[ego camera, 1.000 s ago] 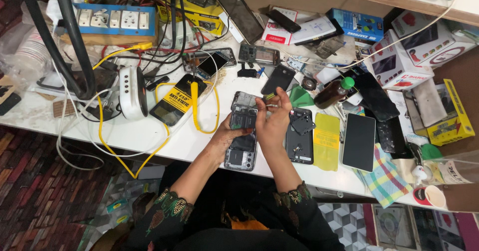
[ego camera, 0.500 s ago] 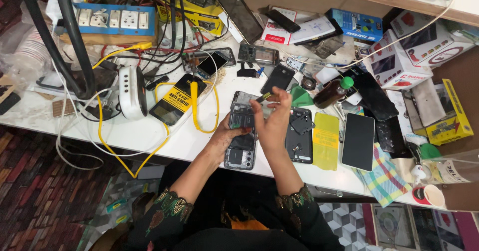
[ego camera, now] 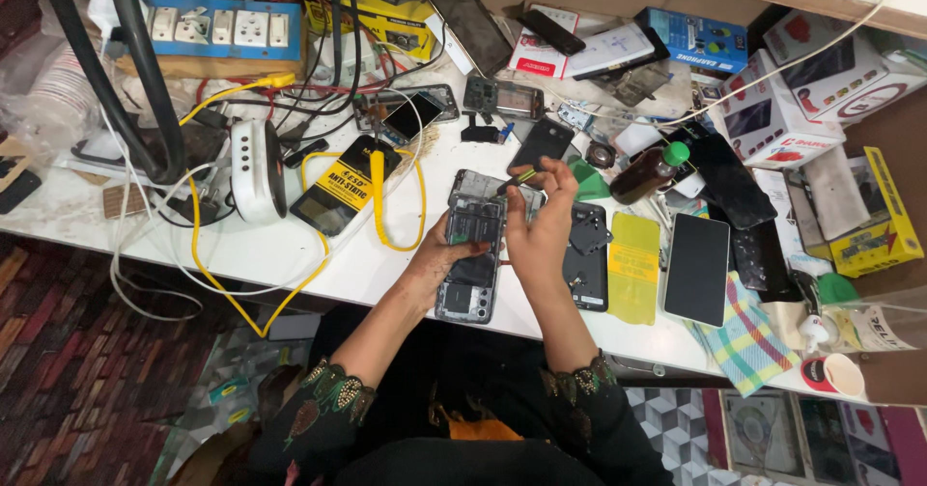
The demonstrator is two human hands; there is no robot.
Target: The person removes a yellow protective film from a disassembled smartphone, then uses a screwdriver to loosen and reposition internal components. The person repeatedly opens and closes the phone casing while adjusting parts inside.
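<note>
While the opened smartphone [ego camera: 475, 249] lay face down on the white bench [ego camera: 290, 254], its back cover off and its insides turned up to the camera, the left hand [ego camera: 446, 257] rested along its left edge, apparently to keep it from sliding. The left fingers were curled and pressed against the phone's frame and middle, not spread. The right hand [ego camera: 539, 227] stood over the phone's upper right corner, wrist raised and knuckles arched. Its fingers were pinched together around a small yellow-handled screwdriver [ego camera: 519, 177], whose tip slanted down and left to the top of the phone; such a close grip probably suited fine work on tiny screws. Both forearms came up from the bottom of the view in dark embroidered sleeves, converging on the phone.

Just right of the phone lay a dark back cover [ego camera: 587, 266] and a yellow film sheet [ego camera: 634, 266], seemingly kept within reach. Farther right sat a white phone [ego camera: 697, 269], and above it a brown bottle with a green cap [ego camera: 652, 170]. A yellow-labelled anti-static mat [ego camera: 338, 187] lay to the left, well apart.
</note>
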